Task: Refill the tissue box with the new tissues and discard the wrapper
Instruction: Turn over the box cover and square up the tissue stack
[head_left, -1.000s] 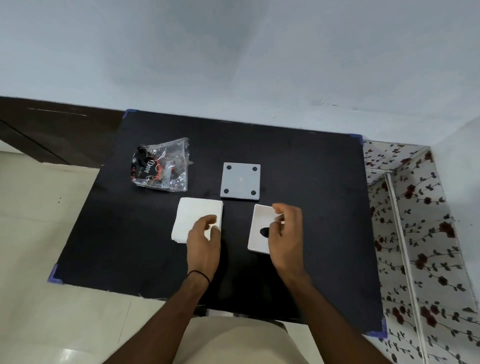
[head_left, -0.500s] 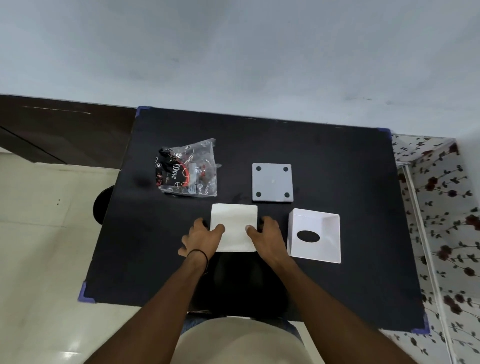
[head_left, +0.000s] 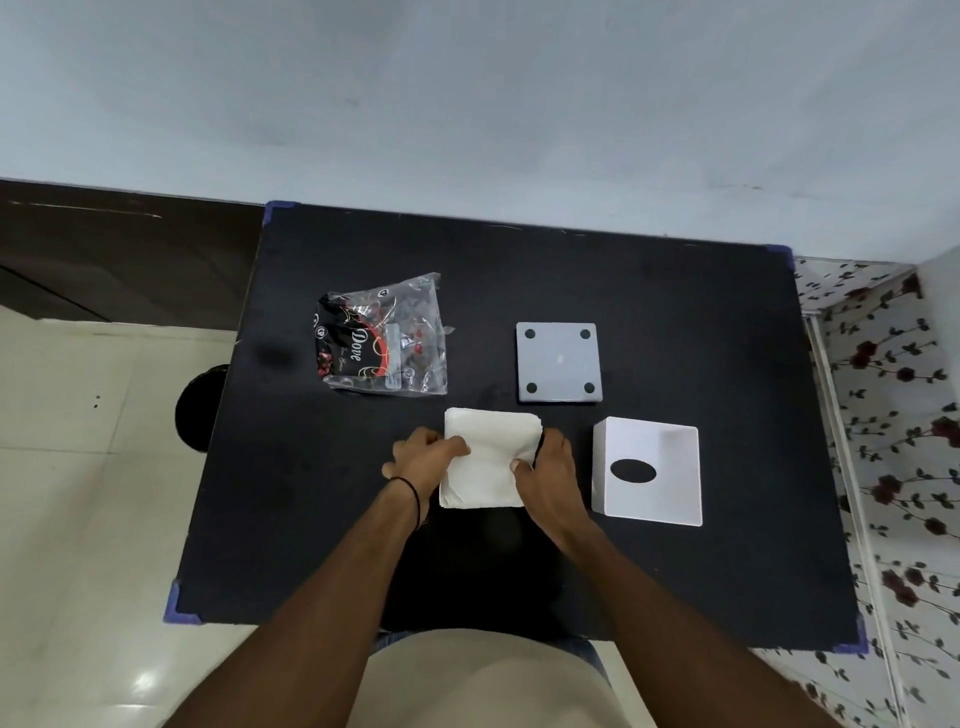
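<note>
Tissues (head_left: 491, 457) clasped at side edges by both hands' grip, tissue box (head_left: 647, 470) just beside.

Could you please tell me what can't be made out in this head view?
- Tissue stack sides: covered by left hand and right hand.
- Wrapper small print: too small.
- Box inside: only partly visible.
- Base underside: faces the table.
</note>
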